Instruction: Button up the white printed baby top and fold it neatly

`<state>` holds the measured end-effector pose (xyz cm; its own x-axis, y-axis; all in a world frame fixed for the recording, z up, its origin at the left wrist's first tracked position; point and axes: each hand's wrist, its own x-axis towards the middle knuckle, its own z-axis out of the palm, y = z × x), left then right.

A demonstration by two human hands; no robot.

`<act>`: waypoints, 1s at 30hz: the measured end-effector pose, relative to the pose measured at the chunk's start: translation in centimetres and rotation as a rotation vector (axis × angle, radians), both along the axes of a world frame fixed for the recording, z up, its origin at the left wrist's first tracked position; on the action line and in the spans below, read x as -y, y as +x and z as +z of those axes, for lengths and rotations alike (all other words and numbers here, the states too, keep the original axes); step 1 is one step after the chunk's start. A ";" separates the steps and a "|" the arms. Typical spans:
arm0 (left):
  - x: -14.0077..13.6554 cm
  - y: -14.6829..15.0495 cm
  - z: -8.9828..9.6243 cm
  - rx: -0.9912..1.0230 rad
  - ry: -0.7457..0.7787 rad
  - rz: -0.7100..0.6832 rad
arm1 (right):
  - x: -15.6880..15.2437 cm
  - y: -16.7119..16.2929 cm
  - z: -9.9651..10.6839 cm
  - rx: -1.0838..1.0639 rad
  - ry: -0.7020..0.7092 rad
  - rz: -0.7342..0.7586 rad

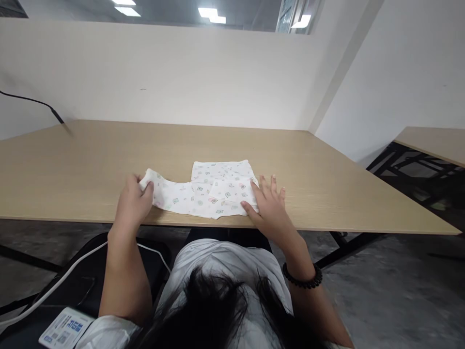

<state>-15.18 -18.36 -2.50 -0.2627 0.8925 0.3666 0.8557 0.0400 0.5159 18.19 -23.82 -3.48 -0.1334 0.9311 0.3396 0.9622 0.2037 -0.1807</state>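
Observation:
A small white printed garment (221, 189) lies near the front edge of the table, with one narrow part stretching out to the left. It looks like baby clothing, partly folded over itself; its exact kind I cannot tell. My left hand (136, 196) pinches the end of that narrow part between thumb and fingers and holds it slightly up off the wood. Resting with spread fingers, my right hand (269, 206) touches the right edge of the cloth.
The wooden table (327, 179) runs back to a white wall (189, 77). A black cable (36, 100) hangs at the far left. Below left are a black chair (83, 286), a white cable (72, 269) and a printed card (66, 328). Another table (436, 140) stands at right.

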 end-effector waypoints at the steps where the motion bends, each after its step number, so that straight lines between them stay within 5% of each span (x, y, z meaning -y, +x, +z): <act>1: -0.3 0.8 0.4 0.089 0.101 0.023 | 0.1 -0.5 0.3 -0.007 0.039 0.029; 3: -0.6 3.5 1.4 0.199 0.284 -0.005 | 0.3 -1.4 0.6 -0.013 0.089 0.083; 5: -0.5 7.1 2.3 0.273 0.320 -0.239 | 0.5 -1.8 0.7 -0.018 0.113 0.107; 9: 1.2 13.2 3.1 0.138 0.097 -0.791 | 0.7 -1.3 0.2 -0.044 0.128 0.090; 11: 2.2 14.0 2.7 -0.013 0.007 -0.923 | 0.7 -0.8 0.0 -0.066 0.135 0.062; 20: 2.6 6.7 -1.1 -0.290 -0.184 -0.632 | -1.1 -1.8 0.1 -0.185 0.009 0.072; 25: 2.4 6.3 -2.4 -0.325 -0.296 -0.577 | -3.4 -3.1 0.8 -0.102 -0.068 -0.072; 30: 2.8 6.8 -2.3 -0.322 -0.294 -0.617 | -4.2 -3.2 1.9 -0.213 0.039 -0.011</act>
